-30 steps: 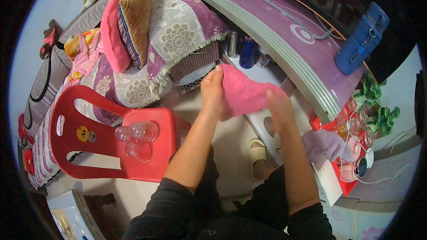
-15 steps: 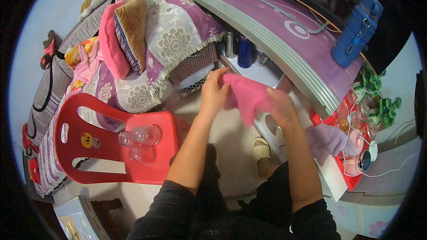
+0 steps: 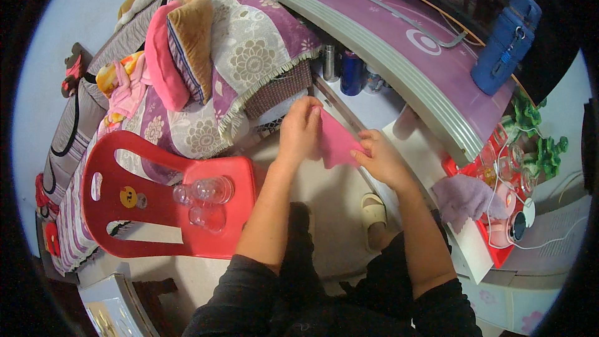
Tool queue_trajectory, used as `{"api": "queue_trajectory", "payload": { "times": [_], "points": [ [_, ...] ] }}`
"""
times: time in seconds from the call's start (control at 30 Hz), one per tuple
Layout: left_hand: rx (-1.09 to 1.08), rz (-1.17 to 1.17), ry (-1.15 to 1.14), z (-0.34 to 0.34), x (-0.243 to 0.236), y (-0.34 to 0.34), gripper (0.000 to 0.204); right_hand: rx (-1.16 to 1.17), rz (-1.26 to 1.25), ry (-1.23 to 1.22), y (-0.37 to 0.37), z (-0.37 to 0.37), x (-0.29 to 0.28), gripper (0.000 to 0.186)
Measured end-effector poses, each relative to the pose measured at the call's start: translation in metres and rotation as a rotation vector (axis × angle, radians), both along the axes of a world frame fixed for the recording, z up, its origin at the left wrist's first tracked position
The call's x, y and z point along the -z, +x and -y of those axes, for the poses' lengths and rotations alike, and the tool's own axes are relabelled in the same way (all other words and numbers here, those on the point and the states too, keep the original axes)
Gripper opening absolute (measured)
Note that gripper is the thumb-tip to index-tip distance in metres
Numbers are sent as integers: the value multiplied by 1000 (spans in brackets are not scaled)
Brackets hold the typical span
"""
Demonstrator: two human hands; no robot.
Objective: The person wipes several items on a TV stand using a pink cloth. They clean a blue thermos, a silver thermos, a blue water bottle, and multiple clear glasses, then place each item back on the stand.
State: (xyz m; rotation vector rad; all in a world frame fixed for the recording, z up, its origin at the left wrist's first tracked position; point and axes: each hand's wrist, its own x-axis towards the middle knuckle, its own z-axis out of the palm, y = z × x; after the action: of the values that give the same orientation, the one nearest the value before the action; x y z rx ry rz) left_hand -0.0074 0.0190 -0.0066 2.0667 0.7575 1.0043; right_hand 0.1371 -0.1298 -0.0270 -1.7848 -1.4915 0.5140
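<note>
Between my hands a small pink cloth (image 3: 337, 143) hangs over the floor, folded narrower. My left hand (image 3: 299, 131) grips its upper left corner with fingers pinched round it. My right hand (image 3: 374, 156) pinches the right side of the cloth between thumb and fingers, a little lower down. A red plastic chair (image 3: 231, 237) stands left of my arms, with clear glass or plastic vessels (image 3: 212, 190) on its seat. A cream slipper (image 3: 371, 212) is on my foot below the right forearm.
A sofa (image 3: 249, 56) with cushions and blankets lies at upper left. At right, a purple TV stand (image 3: 424, 68) bears a blue bottle case (image 3: 505, 43); bottles (image 3: 350, 75) stand on its shelf. A red tray (image 3: 499, 253) with cups, a kettle and a lilac towel (image 3: 462, 200) sits right.
The pink cloth, earlier spread wide between my hands, now shows as a smaller piece. My right hand has moved slightly left, and lower than a second ago.
</note>
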Motion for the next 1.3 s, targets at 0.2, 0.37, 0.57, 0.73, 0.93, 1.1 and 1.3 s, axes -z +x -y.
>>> {"api": "queue_trajectory", "payload": {
  "times": [0.2, 0.37, 0.57, 0.73, 0.93, 1.1, 1.3],
  "points": [
    [241, 503, -814, -1, -17, -3, 22, 28, -1426, 0, 7, 13, -34, 31],
    [204, 304, -755, 12, -3, 18, 28, -53, -1787, 20, -24, 11, -20, 55],
    [-38, 528, -423, 1, 10, 15, 23, -181, -1962, 46, -21, 4, -6, 62],
    [14, 599, -243, 13, -56, 40, 18, 14, -1971, 174, -19, 18, -29, 58],
    [487, 300, -21, 84, -160, 181, 36, 124, -1973, 180, -17, 10, 14, 54],
    [370, 113, 19, 118, -166, 291, 112, -238, -1984, 76, -32, 6, 12, 41],
    [318, 363, 57, 151, -157, 348, 102, -337, -2184, 256, -29, -1, 29, 43]
  ]
}}
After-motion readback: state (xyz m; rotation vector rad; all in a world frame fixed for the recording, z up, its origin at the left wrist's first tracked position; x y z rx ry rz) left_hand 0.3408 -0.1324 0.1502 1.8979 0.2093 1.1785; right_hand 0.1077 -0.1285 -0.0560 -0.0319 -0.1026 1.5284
